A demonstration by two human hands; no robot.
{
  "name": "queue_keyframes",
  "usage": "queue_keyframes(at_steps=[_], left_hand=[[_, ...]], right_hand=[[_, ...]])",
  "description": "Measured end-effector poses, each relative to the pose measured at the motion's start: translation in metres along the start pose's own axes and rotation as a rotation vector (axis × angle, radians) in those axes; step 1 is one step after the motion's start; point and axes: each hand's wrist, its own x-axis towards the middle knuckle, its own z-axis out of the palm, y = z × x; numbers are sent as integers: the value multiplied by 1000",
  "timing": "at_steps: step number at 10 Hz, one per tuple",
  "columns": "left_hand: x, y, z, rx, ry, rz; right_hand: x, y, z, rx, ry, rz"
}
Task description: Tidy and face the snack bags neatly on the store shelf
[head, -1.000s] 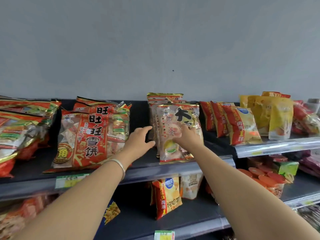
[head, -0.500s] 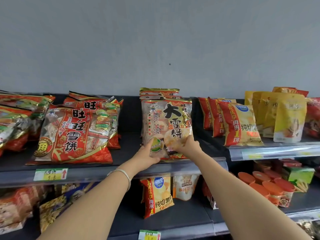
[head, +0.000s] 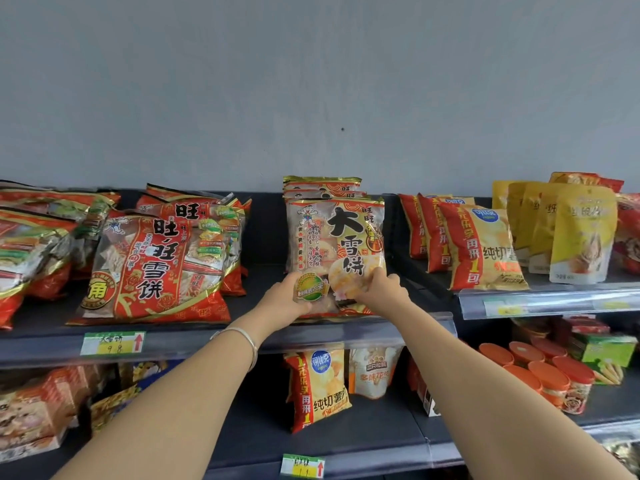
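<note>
Step in hand: facing the front bag point(head: 337, 244). It stood upright, label fwd, at the near edge of the top shelf point(head: 346, 332), center, w/ same-type bags lined up right behind it. L hand point(head: 284, 299) gripped its lower-left corner and R hand point(head: 379, 289) pinched the lower-right, so both were closed on it. Red bags point(head: 152, 265) lay slumped to the left; chip bags point(head: 481, 247) stood to the right, apart. Next, prob.: square it w/ the shelf lip, seat the base flat, release w/o tipping, then do the red bags.
</note>
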Motion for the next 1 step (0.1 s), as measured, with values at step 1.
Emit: queue_keyframes(at_steps=[1], left_hand=[[-3,4,-13,211,101,22]], right_hand=[[-7,-4,-6,-63,123,-80]])
